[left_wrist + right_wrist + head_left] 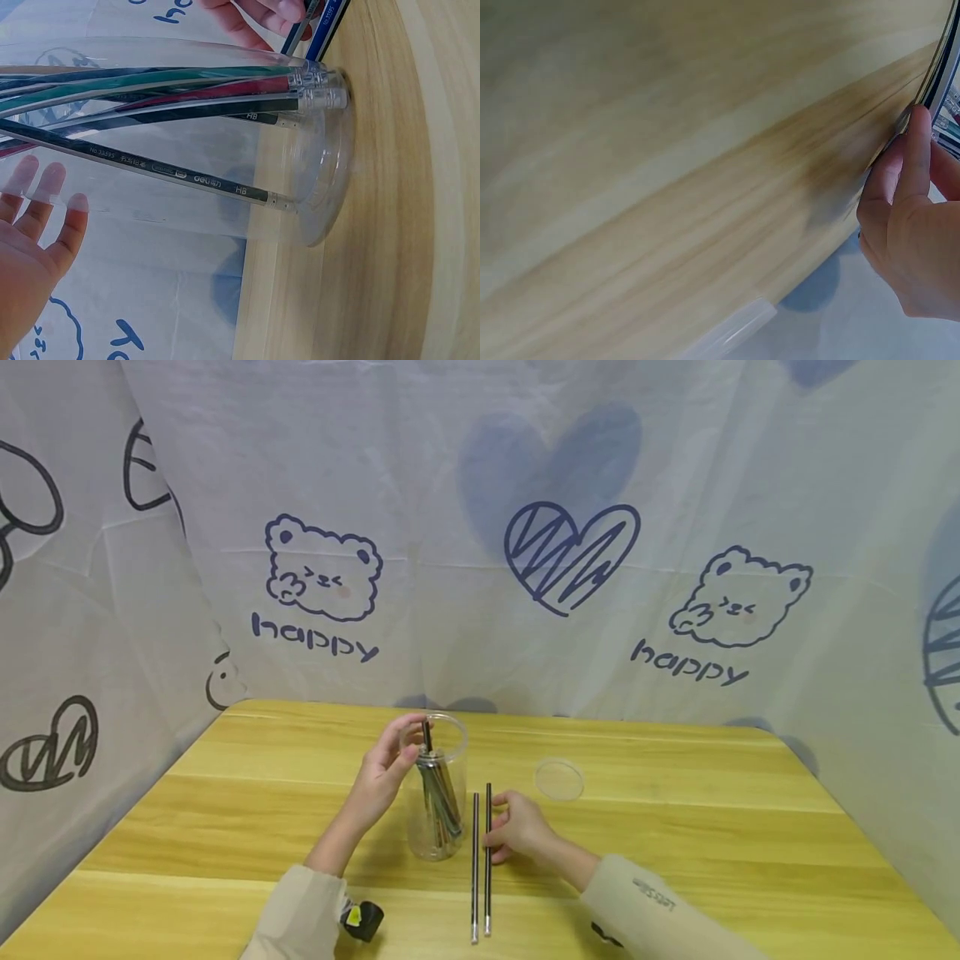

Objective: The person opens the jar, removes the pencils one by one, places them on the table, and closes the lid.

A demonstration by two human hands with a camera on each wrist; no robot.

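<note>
Near its rim, a clear plastic jar [415, 843] is gripped by my left hand [378, 777], thumb in front and fingers behind. Several pencils [441, 802] lean inside it, green, red and dark ones showing in the left wrist view, with a dark HB pencil [150, 163] set apart from the bunch. To the right of the jar, my right hand [521, 828] pinches a dark pencil [488, 868] between thumb and fingers. A second pencil [475, 868] lies parallel just left of it, its silvery end toward me; the left wrist view shows blue on it [327, 31].
A round clear lid [558, 779] lies on the wooden table [675, 827] beyond my right hand. Printed cloth [450, 635] hangs behind the table's far edge and along both sides. A small black and yellow object [363, 920] sits at my left cuff.
</note>
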